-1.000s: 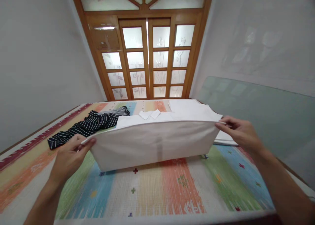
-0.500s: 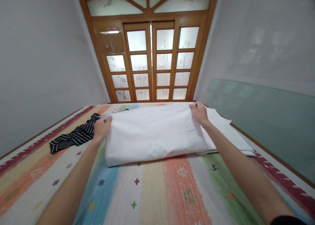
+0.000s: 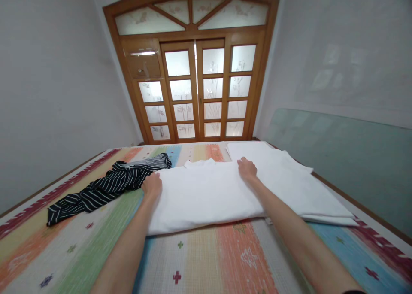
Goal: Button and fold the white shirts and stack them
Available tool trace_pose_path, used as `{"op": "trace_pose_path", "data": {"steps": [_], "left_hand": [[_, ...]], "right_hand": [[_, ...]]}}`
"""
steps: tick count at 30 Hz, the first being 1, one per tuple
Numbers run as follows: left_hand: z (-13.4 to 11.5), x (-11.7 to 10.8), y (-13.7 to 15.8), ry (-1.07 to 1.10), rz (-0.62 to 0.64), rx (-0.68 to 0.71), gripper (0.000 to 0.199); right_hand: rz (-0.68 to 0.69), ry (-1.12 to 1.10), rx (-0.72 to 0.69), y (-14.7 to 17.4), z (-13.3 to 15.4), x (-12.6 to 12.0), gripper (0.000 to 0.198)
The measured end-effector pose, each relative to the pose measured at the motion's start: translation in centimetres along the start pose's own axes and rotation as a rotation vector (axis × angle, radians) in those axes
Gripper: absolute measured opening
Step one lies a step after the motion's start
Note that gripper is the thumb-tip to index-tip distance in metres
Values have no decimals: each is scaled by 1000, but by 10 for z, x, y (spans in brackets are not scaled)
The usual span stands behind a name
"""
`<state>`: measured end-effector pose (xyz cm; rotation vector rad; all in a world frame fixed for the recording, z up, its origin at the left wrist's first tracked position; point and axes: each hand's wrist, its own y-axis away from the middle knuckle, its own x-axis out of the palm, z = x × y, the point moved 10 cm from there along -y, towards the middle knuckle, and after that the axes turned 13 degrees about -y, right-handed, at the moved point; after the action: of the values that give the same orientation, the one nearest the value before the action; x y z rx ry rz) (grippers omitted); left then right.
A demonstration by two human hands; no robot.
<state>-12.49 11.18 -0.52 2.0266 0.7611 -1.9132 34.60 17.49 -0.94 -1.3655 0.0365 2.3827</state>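
Note:
A folded white shirt [image 3: 199, 199] lies across the striped bedspread in front of me, its neckline just showing at the far edge. My left hand [image 3: 152, 185] is closed on its far left corner. The far right corner is gripped by my right hand [image 3: 247, 168], fingers curled over the edge. Beside my left hand lies a crumpled black garment with white stripes [image 3: 112, 180]. More folded white clothing [image 3: 296, 189] is spread to the right, partly behind my right forearm.
The bedspread [image 3: 199, 259] has coloured bands and small printed figures. A pale green headboard-like panel [image 3: 341, 156] runs along the right wall. Wooden doors with glass panes [image 3: 196, 88] stand beyond the far end of the bed.
Both hands have come down and nearer together with the white shirt, laying its raised far edge lower. The neckline, more of the striped garment and the white clothing on the right now show.

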Motion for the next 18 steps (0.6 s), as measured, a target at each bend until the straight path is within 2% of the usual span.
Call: {"op": "trace_pose_path", "data": {"steps": [3, 6, 12, 18], "left_hand": [[1, 16, 3, -51, 20, -4, 44], [-1, 15, 4, -83, -15, 8, 44], [-9, 1, -7, -65, -44, 8, 44], [-13, -6, -20, -31, -45, -5, 43]], "right_hand": [[40, 71, -11, 1, -10, 20, 37], [38, 123, -69, 1, -7, 27, 36], [-21, 124, -204, -8, 13, 16, 31], [8, 108, -127, -20, 10, 11, 36]]}}
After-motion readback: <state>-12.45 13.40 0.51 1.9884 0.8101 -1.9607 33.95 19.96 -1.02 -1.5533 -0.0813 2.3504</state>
